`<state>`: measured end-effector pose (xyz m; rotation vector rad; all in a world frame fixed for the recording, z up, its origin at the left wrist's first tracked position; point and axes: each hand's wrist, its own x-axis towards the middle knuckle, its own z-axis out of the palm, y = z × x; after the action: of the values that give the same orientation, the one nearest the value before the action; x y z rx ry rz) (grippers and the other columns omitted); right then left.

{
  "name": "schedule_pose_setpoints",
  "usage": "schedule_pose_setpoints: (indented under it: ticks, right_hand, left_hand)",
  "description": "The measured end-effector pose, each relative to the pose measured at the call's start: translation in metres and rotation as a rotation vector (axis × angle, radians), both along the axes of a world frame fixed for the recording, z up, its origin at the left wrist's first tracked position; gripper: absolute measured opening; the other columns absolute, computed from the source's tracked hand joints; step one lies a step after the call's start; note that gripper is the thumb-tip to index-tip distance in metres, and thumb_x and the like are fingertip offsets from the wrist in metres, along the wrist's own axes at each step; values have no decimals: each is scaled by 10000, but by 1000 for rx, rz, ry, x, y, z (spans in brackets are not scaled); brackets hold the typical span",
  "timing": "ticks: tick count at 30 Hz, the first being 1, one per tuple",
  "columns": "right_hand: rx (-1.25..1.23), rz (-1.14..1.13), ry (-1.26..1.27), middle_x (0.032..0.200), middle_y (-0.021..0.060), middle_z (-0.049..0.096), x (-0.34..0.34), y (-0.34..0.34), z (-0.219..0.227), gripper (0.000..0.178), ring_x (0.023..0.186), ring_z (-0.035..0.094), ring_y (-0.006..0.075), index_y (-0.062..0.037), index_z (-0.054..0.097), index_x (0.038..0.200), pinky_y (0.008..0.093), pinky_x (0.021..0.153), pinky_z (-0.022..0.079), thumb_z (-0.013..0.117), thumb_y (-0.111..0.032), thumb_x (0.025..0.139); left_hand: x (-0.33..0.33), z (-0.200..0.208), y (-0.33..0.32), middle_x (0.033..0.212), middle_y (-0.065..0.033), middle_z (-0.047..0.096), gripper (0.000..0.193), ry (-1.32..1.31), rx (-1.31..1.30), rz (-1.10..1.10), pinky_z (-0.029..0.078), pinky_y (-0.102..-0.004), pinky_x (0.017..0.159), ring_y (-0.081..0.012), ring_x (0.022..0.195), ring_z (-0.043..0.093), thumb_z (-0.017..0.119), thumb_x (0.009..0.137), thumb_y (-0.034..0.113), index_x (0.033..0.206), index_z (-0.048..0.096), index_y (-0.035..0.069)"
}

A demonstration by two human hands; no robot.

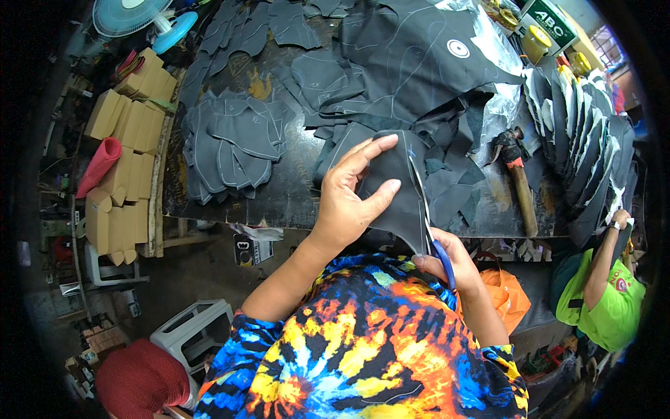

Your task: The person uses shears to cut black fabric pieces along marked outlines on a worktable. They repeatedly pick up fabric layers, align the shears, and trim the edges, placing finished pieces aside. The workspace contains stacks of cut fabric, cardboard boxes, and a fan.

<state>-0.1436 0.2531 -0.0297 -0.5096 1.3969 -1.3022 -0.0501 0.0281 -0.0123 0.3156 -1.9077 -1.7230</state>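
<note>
In my right hand (pixel 457 260) is a pair of scissors (pixel 444 263) with blue handles, my fingers in the grips. Their blades point away from me along the right side of a black leather-like piece (pixel 401 206) with pale marked lines. My left hand (pixel 356 192) holds this piece, thumb lying on its face and index finger stretched near its far edge; the other fingers are partly hidden. The piece slants over the table's near edge. Black offcuts (pixel 447 188) lie just beyond the blades.
Stacked marked black pieces (pixel 241 143) lie left on the dark table (pixel 300 206); a large black sheet (pixel 419 63) spreads behind. A hammer (pixel 520 185) and a row of black pieces (pixel 579 146) are right. Another person (pixel 607 293) stands far right. A grey plastic stool (pixel 195 332) is lower left.
</note>
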Motion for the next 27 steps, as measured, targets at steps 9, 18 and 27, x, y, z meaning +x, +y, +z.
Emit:
schedule_pose_setpoints:
  ticks: [9, 18, 27]
  right_hand:
    - [-108, -78, 161, 1079, 18, 686, 11, -6, -15, 350, 991, 601, 80, 14, 647, 1239, 265, 914, 499, 717, -3, 897]
    - [-67, -94, 172, 1169, 33, 688, 15, 1, -16, 390, 1065, 597, 85, 16, 647, 1269, 265, 960, 485, 725, 6, 887]
    - [-196, -145, 12, 1278, 77, 660, 10, -5, -27, 500, 1149, 613, 125, 46, 562, 1367, 293, 1025, 475, 720, -114, 921]
  left_hand:
    - [-1, -4, 21, 1392, -105, 590, 588, 40, 108, 33, 449, -281, 1065, -148, 1225, 588, 743, 853, -39, 1418, 588, 7]
    - [-1, -9, 28, 1400, -96, 592, 609, 48, 160, 14, 456, -270, 1035, -137, 1208, 584, 735, 854, -53, 1436, 572, 13]
    - [0, -7, 35, 1390, -92, 599, 609, 18, 163, -37, 454, -263, 1033, -130, 1202, 579, 730, 853, -57, 1437, 572, 13]
